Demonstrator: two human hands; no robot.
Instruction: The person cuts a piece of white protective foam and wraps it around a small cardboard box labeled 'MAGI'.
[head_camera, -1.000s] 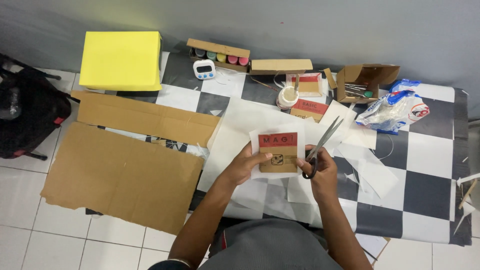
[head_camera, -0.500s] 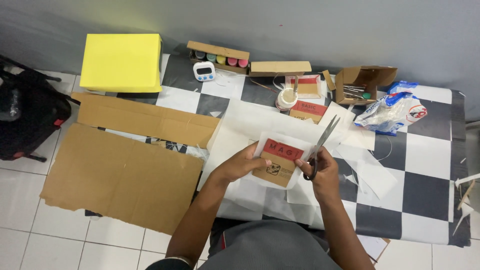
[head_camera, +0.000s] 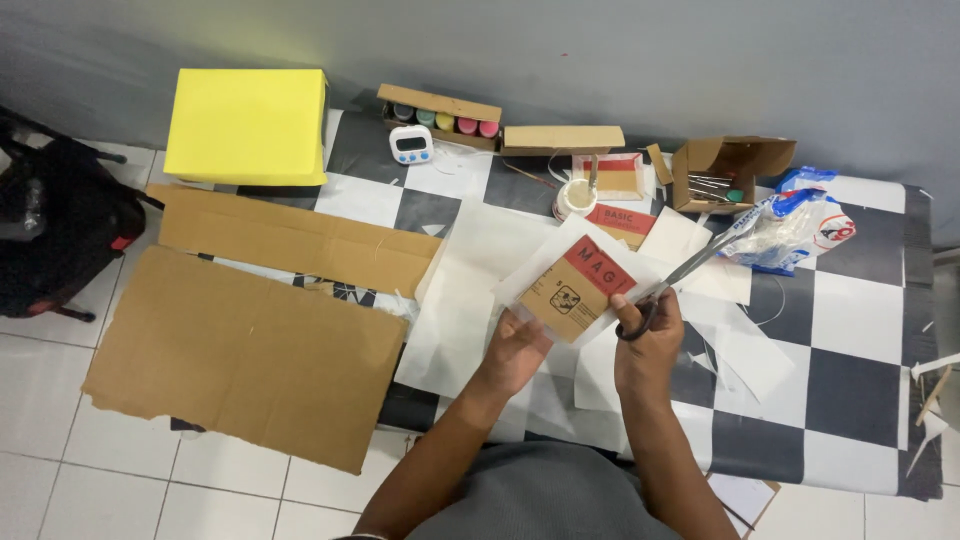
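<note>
Left hand (head_camera: 518, 347) fingers pinch tan-and-red card (head_camera: 577, 288); right hand (head_camera: 648, 340) fingers seemingly grip scissors (head_camera: 690, 265).

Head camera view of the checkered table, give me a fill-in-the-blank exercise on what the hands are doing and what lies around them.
1. The right hand holds a pair of metal ____ with dark handles.
2. The left hand holds a brown and ____ printed paper card on a white backing sheet.
3. The big flat-topped box at the table's far left corner is ____ in colour.
4. The small white digital timer stands just in front of an open cardboard box of paint ____.

Missing words: scissors; red; yellow; pots
</note>
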